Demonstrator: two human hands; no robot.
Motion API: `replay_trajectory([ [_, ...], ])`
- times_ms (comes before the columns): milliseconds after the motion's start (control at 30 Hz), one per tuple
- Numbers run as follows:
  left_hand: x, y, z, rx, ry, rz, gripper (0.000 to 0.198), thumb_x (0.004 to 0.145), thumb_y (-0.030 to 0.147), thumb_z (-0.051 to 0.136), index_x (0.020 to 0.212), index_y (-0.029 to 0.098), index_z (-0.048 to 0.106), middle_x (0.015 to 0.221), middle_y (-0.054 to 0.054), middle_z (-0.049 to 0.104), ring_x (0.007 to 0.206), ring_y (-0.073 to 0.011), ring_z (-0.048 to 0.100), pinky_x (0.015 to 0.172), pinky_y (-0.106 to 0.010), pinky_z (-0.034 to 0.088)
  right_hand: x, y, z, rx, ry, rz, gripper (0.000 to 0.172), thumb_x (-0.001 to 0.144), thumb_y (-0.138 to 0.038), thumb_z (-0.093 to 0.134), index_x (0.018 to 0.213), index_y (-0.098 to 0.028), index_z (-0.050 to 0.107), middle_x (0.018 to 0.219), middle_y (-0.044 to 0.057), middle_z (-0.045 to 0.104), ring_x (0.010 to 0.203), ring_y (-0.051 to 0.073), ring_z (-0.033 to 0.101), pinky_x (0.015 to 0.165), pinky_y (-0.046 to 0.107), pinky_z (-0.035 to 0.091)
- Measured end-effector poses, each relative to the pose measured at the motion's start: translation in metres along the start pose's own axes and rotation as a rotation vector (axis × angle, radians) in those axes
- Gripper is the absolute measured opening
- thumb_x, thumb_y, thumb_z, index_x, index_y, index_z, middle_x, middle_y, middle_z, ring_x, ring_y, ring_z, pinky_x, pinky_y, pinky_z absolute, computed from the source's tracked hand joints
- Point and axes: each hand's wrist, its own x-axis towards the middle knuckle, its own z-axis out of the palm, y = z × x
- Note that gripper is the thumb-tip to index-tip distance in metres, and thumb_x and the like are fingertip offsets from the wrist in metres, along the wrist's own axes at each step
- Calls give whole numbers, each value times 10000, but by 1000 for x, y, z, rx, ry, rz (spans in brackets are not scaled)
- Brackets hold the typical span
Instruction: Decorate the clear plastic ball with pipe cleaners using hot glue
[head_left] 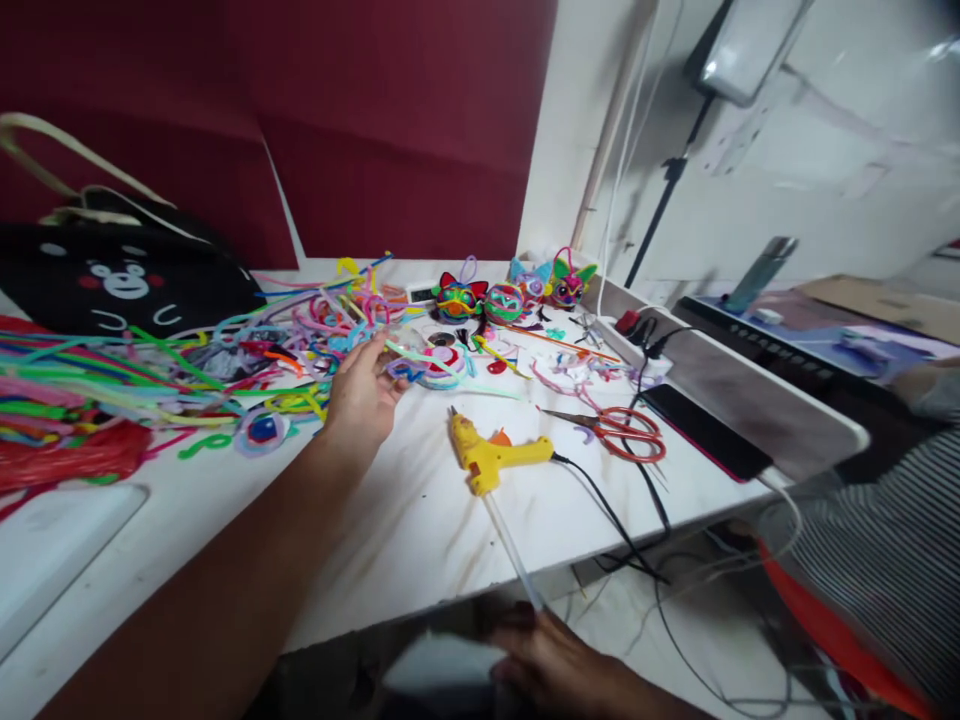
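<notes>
My left hand (pixel 361 392) reaches across the white table (pixel 420 530) into a tangle of coloured pipe cleaners (pixel 315 330); its fingers pinch a pale green pipe cleaner (pixel 450 372) that runs off to the right. My right hand (pixel 551 655) rests low by the table's front edge, fingers curled, near the tip of the clear glue stick (pixel 514 548). A yellow glue gun (pixel 491 455) lies between the hands, with red-handled scissors (pixel 626 432) to its right. Small pipe-cleaner animal heads (pixel 510 292) stand at the back.
A black bag with a bear face (pixel 120 280) sits at the far left beside long pipe cleaners (pixel 67 400). A black phone (pixel 705 430) and cables lie at the right edge. Another person's striped sleeve (pixel 892 560) shows at right.
</notes>
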Motion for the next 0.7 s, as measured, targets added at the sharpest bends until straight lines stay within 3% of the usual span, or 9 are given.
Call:
replay_trajectory([
  [100,1,4,1,10,-13,-10,91,773,173,682,745,196,599,656,16,643,508,-95,583,401,-178,377,-33,-32,-54,18,56,-205,211,951,-312,491,1015,-241,679,887,50,685,807,162,627,770,237,495],
  [200,0,11,3,-19,48,-11,84,816,136,622,765,199,599,661,32,640,487,-79,568,393,-179,375,-54,-62,-114,269,204,-171,227,966,-329,496,1075,-244,676,937,46,691,842,148,628,760,225,479],
  [267,-1,18,4,-56,70,-27,93,839,135,599,777,204,592,630,45,623,473,-79,557,393,-182,382,-51,-74,-150,390,299,-121,208,952,-326,533,1086,-242,669,902,23,678,808,134,609,690,208,459],
  [333,-2,25,5,-94,104,-48,109,841,139,610,764,206,571,578,58,585,440,-75,523,397,-179,387,-32,-76,-177,455,320,-103,217,943,-320,544,1095,-205,650,882,9,638,742,112,549,620,198,417],
  [400,-2,31,5,-123,105,-56,119,856,148,599,757,203,562,574,57,577,438,-75,518,393,-178,383,2,-71,-196,492,231,-100,192,895,-333,608,918,-147,647,705,-40,514,584,71,403,500,186,314],
  [467,-1,37,4,-147,97,-55,121,869,160,588,756,196,563,590,52,585,441,-74,518,385,-180,375,43,-63,-207,475,165,-98,164,846,-284,655,809,-130,615,620,-73,390,547,58,333,477,183,269],
  [600,3,49,1,-220,77,-49,99,883,183,580,785,189,578,644,45,617,450,-71,520,382,-186,377,114,-50,-218,322,95,-13,180,794,-255,696,892,-108,661,644,-50,517,586,85,443,521,196,335],
  [700,8,61,-1,-264,47,-6,94,888,176,574,795,193,581,698,41,648,497,-72,559,384,-183,374,127,-44,-230,186,247,42,420,843,-289,648,1218,-105,596,740,4,646,655,128,555,610,229,416],
])
